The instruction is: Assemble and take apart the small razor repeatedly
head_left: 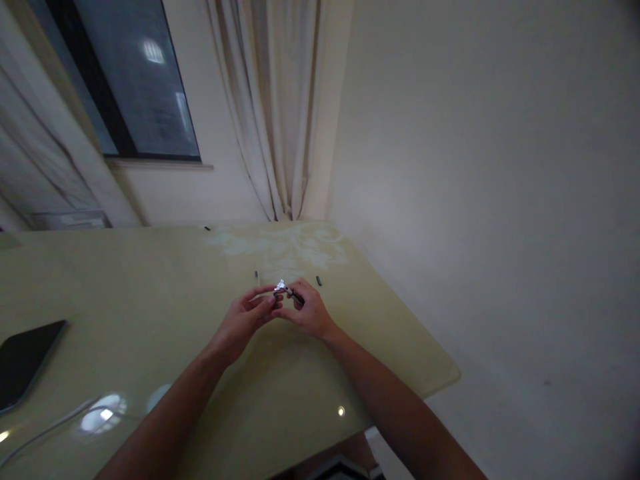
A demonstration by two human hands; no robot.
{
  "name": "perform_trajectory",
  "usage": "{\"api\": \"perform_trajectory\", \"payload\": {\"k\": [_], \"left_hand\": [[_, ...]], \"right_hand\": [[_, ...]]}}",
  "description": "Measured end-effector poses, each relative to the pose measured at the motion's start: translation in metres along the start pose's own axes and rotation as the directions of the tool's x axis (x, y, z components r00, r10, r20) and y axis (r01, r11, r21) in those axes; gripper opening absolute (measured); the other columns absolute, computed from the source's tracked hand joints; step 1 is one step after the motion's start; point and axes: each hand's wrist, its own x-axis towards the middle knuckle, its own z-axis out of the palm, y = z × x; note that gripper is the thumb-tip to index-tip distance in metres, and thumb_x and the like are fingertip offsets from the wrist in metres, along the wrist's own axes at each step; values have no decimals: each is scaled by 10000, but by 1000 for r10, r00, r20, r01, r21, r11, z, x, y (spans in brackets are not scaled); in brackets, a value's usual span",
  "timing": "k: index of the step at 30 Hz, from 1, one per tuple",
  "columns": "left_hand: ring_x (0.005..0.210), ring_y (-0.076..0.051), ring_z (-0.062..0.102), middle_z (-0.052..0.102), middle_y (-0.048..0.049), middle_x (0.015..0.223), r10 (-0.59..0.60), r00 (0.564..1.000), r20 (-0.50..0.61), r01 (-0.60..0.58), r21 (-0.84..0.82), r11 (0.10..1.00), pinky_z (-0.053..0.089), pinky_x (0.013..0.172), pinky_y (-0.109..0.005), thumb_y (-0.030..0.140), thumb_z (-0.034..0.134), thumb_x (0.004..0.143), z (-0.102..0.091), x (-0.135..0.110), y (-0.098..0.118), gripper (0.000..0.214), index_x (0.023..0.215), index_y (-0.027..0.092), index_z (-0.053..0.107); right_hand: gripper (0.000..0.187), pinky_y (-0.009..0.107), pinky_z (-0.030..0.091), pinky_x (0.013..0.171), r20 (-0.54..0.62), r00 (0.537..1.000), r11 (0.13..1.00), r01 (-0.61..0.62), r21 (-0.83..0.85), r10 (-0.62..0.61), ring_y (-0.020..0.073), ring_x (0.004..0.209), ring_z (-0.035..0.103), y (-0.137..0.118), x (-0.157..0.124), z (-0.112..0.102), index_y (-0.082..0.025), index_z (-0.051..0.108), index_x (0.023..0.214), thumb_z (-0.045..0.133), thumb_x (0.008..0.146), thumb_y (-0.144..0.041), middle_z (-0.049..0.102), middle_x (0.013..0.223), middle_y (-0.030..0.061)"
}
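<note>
Glinting between the two hands, a small shiny silver metal piece [280, 287] sits just above the pale yellow glossy tabletop [150, 293], toward its far right corner. The left hand [246, 315] pinches it with thumb and forefinger closed on it, while the right hand [309, 311] curls its fingers shut around a thin dark rod [297, 297] that touches the piece. A short dark stick [319, 281] lies just beyond the right hand, and a flat black rectangular device [25, 363] rests well apart at the left
</note>
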Motion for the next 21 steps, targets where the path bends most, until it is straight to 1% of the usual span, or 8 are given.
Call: {"api": "perform_trajectory", "payload": {"k": [4, 8, 11, 15, 18, 21], "left_hand": [[948, -156, 746, 801, -93, 1106, -57, 996, 68, 63, -87, 994, 602, 916, -277, 328, 938, 715, 0, -2, 1, 531, 1194, 199, 750], [854, -116, 727, 799, -65, 1041, -86, 993, 85, 99, -158, 982, 602, 876, -262, 275, 950, 700, 0, -3, -1, 524, 1183, 214, 757], [808, -104, 714, 792, -48, 985, -91, 991, 101, 109, -185, 977, 603, 852, -259, 268, 952, 697, 0, -3, -2, 519, 1177, 219, 761], [806, -107, 715, 790, -50, 978, -86, 991, 105, 105, -186, 977, 602, 844, -251, 266, 955, 688, 1, -4, -2, 525, 1172, 204, 759], [793, -110, 715, 791, -45, 945, -83, 993, 85, 96, -170, 981, 602, 831, -246, 274, 972, 656, 0, -3, -2, 554, 1163, 204, 760], [795, -110, 716, 789, -38, 924, -72, 995, 65, 80, -143, 986, 598, 820, -238, 298, 977, 645, 0, -3, -1, 536, 1132, 214, 770]], "right_hand": [[502, 247, 348, 564, -40, 999, 998, -28, 53, 30, 112, 640, 408, 1, 1, 0, -192, 718, 1019, 893, 718, -554, 524, 870, -1], [522, 245, 336, 559, -25, 999, 992, -45, 115, 48, 106, 637, 399, 2, 0, 1, -208, 720, 1066, 900, 708, -544, 508, 874, -10], [540, 241, 330, 551, 1, 999, 987, -48, 151, 49, 100, 633, 392, 1, -1, 2, -215, 713, 1091, 905, 702, -537, 512, 893, -11], [561, 235, 325, 548, 9, 999, 987, -51, 151, 50, 100, 642, 390, 2, -2, 2, -214, 703, 1097, 912, 689, -538, 516, 910, -8], [581, 230, 326, 546, 19, 999, 988, -52, 147, 50, 97, 641, 389, 1, -2, 2, -215, 699, 1115, 911, 686, -544, 515, 911, -10], [587, 229, 335, 547, 26, 999, 990, -44, 135, 41, 98, 639, 398, -2, -2, 1, -213, 695, 1114, 904, 689, -558, 511, 903, -13]]}}
